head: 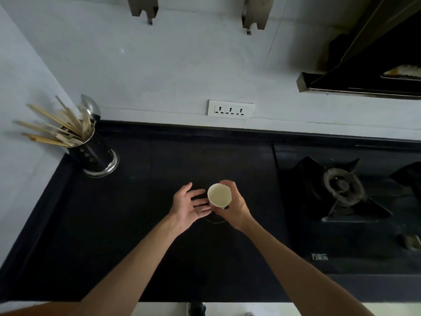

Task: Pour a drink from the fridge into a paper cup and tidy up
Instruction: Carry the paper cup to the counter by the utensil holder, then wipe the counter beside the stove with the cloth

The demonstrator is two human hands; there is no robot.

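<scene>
Two bare forearms reach forward over the black countertop [136, 247]. The right hand [234, 207] has its fingers and thumb curled round the right side of the paper cup [219, 195], whose white mouth faces up. Just left of that grip the left hand [188, 207] lies palm-in with its fingers spread and straight, the tips at the cup's left wall, perhaps touching it. Whether the cup stands on the counter or is held just above it is hard to judge against the dark surface.

Right of the grip and a little beyond it sits a gas burner [341, 188]. Well to the left and farther back stands a metal holder [98, 156] full of chopsticks [52, 131]. Straight beyond the grip, on the pale wall, is a wall socket [230, 109]. A range hood [364, 85] hangs at the far right.
</scene>
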